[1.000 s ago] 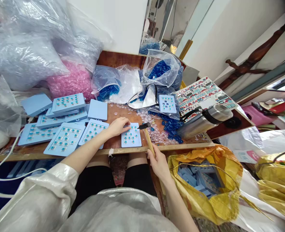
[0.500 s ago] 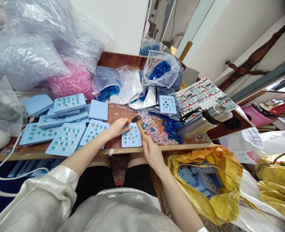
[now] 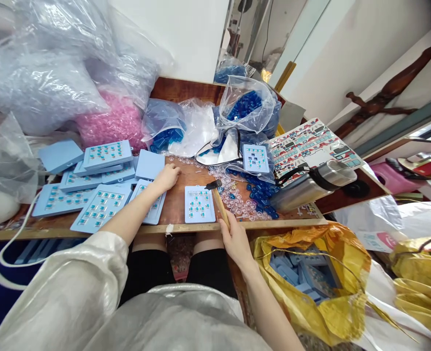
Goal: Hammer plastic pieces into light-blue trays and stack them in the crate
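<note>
Probably the blue panel handles as a light, stiff plate, with a smooth face that might slide on the wooden tabletop; its small teal pieces seem easier to chip than its plain rim, so the rim looks the better hold; the hammer likely carries its weight in the dark head, near the panel's top right corner; its wooden handle, slanting down beside the panel's right edge, looks firm and best gripped low. Just right of the panel, the right hand has its fingers wrapped around the handle's lower end; the left hand is above and left of the panel, apart from it, fingers loosely bent; whether they pinch anything, I cannot tell.
</note>
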Available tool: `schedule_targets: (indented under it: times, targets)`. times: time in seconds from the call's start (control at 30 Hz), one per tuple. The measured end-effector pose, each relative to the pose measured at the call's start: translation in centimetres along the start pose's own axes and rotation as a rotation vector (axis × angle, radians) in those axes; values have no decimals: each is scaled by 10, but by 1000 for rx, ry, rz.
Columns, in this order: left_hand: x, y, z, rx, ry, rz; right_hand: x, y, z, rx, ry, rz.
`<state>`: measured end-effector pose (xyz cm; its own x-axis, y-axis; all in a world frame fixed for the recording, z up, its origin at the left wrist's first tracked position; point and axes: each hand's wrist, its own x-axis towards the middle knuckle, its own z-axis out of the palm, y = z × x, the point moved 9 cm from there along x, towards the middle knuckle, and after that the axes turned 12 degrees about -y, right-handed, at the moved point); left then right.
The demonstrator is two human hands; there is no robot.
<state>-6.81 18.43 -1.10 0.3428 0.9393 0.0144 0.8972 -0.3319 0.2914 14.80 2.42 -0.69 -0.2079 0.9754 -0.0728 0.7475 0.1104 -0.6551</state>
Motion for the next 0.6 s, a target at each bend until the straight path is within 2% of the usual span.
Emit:
schedule_targets:
  times: [0.1, 0.2, 0.27, 0.37, 0.47, 0.6]
  targets:
    - [4, 3, 6, -47, -54, 11, -4, 3, -6, 41, 23, 7]
    - [-5, 33, 2, -256, -33, 98, -7, 7, -9, 72, 33, 0]
    - [-10, 57, 5, -388, -81, 174, -8, 10, -9, 78, 40, 8]
    - [-16, 83, 14, -412, -158, 262, -11, 16, -9, 82, 36, 42]
    - [-20, 89, 20, -284, -133, 291, -14, 20, -8, 81, 21, 74]
    - [-22, 82, 21, -227, -86, 247, -15, 19, -9, 50, 16, 85]
